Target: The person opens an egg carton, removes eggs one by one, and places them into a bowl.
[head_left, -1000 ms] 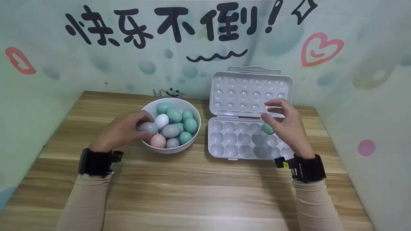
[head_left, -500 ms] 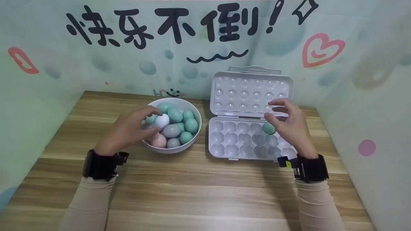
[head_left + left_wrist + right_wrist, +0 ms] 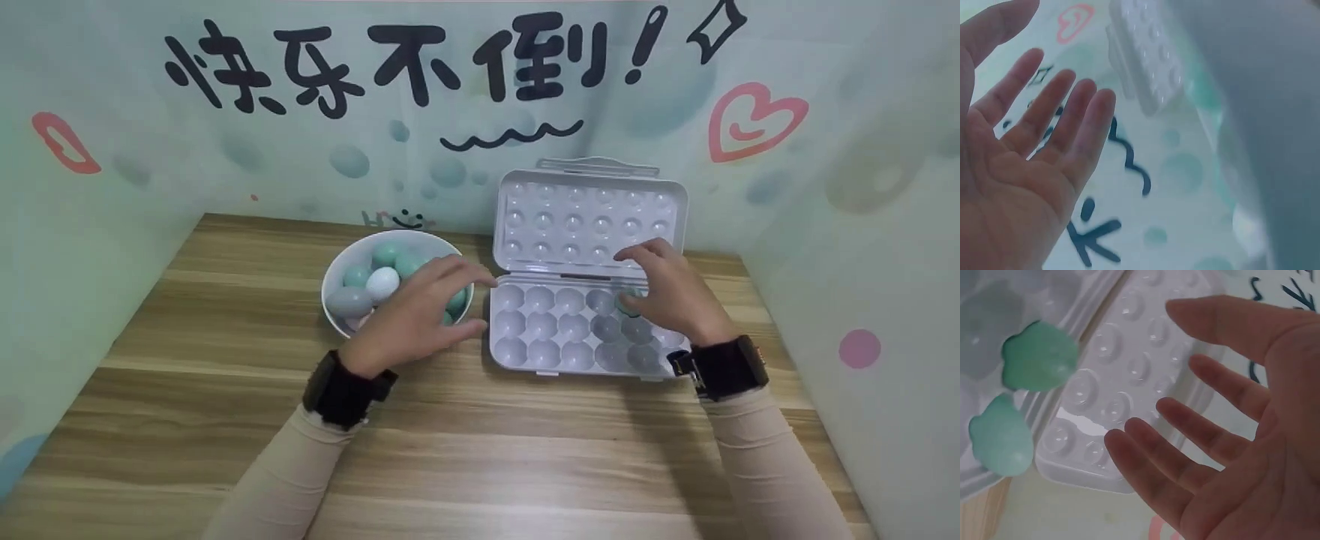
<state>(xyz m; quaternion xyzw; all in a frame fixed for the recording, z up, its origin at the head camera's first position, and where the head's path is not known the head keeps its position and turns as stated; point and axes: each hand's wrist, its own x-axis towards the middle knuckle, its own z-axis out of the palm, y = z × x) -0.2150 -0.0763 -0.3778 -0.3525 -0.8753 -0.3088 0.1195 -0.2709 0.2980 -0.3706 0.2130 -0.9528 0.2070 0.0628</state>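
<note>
In the head view, a white bowl (image 3: 328, 304) holds several eggs: green eggs (image 3: 385, 253), a white egg (image 3: 382, 284) and a grey egg (image 3: 349, 302). My left hand (image 3: 420, 311) reaches across the bowl's right side, thumb and fingers spread, hiding some of the eggs. Its palm (image 3: 1022, 191) is bare in the left wrist view. My right hand (image 3: 682, 300) hovers at the right part of an egg carton (image 3: 556, 363), its fingers relaxed and nothing gripped. Two green eggs (image 3: 1040, 357) sit in the carton's cups in the right wrist view; the right thumb partly covers one in the head view.
The carton's lid (image 3: 592, 217) stands raised behind the cup tray, against the printed backdrop (image 3: 300, 161). Bowl and carton stand side by side on a wood-grain table (image 3: 465, 450). Printed side walls (image 3: 870, 285) border the table left and right.
My left hand has come off the grey egg, which lies in the bowl, and moved right over the bowl. My right hand has shifted slightly, its thumb now lower, across the green egg.
</note>
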